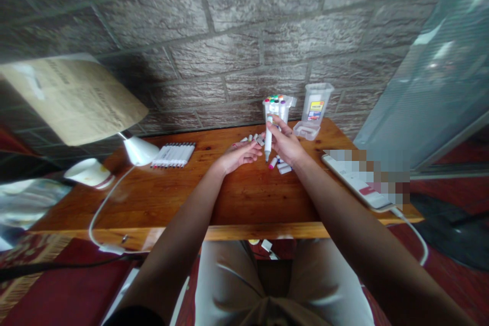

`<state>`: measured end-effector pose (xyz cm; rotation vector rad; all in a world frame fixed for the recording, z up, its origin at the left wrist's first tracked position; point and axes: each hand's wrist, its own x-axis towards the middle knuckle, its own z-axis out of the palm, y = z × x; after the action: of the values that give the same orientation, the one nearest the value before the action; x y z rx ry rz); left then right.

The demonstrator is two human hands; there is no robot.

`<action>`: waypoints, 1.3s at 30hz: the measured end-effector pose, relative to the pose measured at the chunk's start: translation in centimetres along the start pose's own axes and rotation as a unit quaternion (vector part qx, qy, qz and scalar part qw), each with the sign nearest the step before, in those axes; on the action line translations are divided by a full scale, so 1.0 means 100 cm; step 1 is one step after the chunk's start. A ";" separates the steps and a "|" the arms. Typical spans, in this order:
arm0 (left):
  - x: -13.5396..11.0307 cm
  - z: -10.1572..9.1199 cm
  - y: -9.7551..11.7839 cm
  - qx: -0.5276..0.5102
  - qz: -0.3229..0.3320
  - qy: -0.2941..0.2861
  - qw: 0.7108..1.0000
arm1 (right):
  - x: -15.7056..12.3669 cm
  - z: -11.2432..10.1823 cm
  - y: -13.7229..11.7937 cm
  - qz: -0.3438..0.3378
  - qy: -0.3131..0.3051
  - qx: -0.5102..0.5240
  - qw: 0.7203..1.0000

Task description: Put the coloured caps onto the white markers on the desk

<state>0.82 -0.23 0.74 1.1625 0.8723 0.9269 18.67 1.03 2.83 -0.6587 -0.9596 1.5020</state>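
My right hand (287, 143) grips a white marker (268, 138), held nearly upright with its dark grey end pointing down. My left hand (241, 157) is just left of it, fingers curled, with a small grey marker cap (260, 140) at its thumb and fingertips. More white markers lie behind the left hand, partly hidden by it. Under the right hand rest several loose markers (284, 168), one with a magenta cap (272, 163). Behind the right hand stands a clear holder (287, 117) full of markers with coloured ends.
A neat row of white markers (174, 155) lies on the wooden table (263, 198). At left are a lamp (140, 151), its cord and a paper cup (88, 172). An open clear box (318, 104) stands back right; a tablet (353, 178) with a cable lies at right.
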 end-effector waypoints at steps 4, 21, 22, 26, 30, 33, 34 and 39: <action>0.001 0.001 0.002 0.000 -0.003 0.034 0.999 | -0.001 0.001 -0.003 0.040 -0.022 0.040 0.998; 0.004 -0.002 0.003 -0.017 -0.015 0.055 0.998 | -0.005 -0.004 -0.034 -0.093 0.011 0.015 0.996; 0.004 -0.002 0.003 -0.017 -0.016 0.055 0.998 | -0.006 -0.005 -0.032 -0.117 0.016 -0.022 0.993; 0.002 -0.001 0.004 -0.019 -0.015 0.058 0.998 | -0.013 -0.007 -0.020 -0.247 0.024 -0.255 0.935; 0.004 -0.002 0.001 -0.016 -0.004 0.055 0.998 | -0.021 -0.002 -0.006 -0.301 -0.022 -0.456 0.837; 0.006 -0.005 -0.002 -0.026 0.012 0.060 0.998 | -0.025 0.004 0.001 -0.306 -0.064 -0.517 0.797; 0.007 -0.005 -0.003 -0.029 0.018 0.065 0.997 | -0.026 0.006 0.003 -0.311 -0.074 -0.518 0.793; 0.006 -0.004 -0.001 -0.021 0.024 0.103 0.994 | -0.023 0.007 0.003 -0.315 -0.048 -0.425 0.847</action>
<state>0.71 0.48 0.55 1.0686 0.9893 1.1144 18.34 -1.35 2.65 -0.7684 -1.7426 0.4730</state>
